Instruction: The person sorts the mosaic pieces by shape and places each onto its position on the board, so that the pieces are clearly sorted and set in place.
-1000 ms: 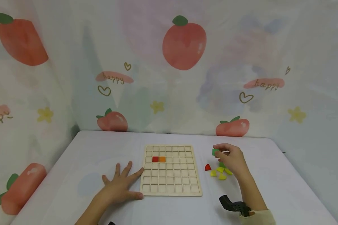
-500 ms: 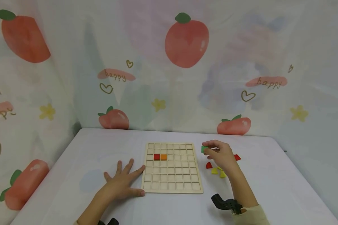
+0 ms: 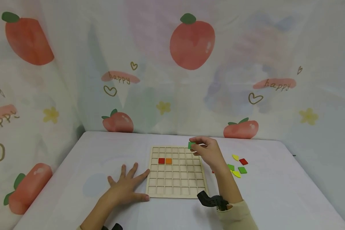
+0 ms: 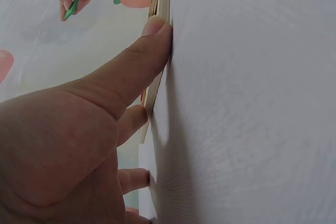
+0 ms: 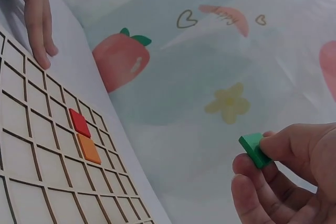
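A wooden grid board [image 3: 176, 183] lies on the table, with a red square tile [image 3: 161, 161] and an orange square tile [image 3: 168, 161] side by side in its second row from the back. My right hand [image 3: 210, 153] pinches a green square tile [image 5: 254, 149] between thumb and fingers, raised over the board's back right corner. My left hand [image 3: 125, 188] rests at the board's left side with fingers spread. In the left wrist view its thumb [image 4: 134, 59] touches the board's edge.
To the right of the board lie several loose pieces, among them a red tile [image 3: 243, 161], a green tile [image 3: 242, 170] and a yellow piece [image 3: 235, 157]. My right forearm hides part of this pile. A patterned cloth wall [image 3: 175, 95] stands behind the table.
My right hand has carried the green tile leftward from above the loose pieces to the board's back right corner. My left hand has stayed at the board's left edge.
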`<state>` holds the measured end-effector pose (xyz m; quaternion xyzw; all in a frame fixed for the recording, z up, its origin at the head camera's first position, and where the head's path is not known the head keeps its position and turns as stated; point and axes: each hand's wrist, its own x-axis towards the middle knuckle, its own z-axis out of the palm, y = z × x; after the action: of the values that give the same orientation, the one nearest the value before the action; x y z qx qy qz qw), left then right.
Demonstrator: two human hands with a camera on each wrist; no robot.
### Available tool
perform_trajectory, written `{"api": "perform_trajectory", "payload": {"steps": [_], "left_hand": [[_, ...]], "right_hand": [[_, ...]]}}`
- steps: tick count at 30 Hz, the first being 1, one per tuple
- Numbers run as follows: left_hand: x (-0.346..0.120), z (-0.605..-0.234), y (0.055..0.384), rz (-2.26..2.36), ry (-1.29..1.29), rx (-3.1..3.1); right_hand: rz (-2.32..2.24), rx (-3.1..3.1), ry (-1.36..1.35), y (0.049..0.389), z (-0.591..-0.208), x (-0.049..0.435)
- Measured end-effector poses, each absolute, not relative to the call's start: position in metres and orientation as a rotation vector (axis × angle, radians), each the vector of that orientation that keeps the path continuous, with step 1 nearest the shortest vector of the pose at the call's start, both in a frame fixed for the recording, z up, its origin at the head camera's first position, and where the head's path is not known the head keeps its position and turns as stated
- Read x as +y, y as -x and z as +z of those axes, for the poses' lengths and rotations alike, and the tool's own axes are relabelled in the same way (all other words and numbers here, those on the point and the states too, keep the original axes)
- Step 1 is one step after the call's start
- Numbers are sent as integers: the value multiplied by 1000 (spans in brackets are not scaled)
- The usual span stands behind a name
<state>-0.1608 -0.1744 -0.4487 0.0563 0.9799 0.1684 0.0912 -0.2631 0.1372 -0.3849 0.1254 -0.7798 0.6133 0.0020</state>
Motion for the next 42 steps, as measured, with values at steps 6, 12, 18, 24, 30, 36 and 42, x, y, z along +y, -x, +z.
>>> {"api": "perform_trajectory", "payload": {"steps": [6,12,18,24,30,36,42], "left_hand": [[-172,-447,161,500,-157,2912],[-175,-448,158,490,-134,2901],[-177,-451,157,488,-143,2906],[-176,-452,161,498,-163,2913],[-175,-450,162,490,-158,2910],[-174,-446,162,471,-151,2907],[-173,-444,161,478,-152,2906]], "right_hand": [[1970,-2435,-382,265,-389,133],[2010,-2452,-345,265,-398,131],[2012,-2473,-330,265,-404,125],[1992,-2482,-392,264,-405,118],[1939,-2523,-394,266,-413,111],[1894,-2573,-392,265,-418,104],[1718,-2650,-363,262,-422,97]]}}
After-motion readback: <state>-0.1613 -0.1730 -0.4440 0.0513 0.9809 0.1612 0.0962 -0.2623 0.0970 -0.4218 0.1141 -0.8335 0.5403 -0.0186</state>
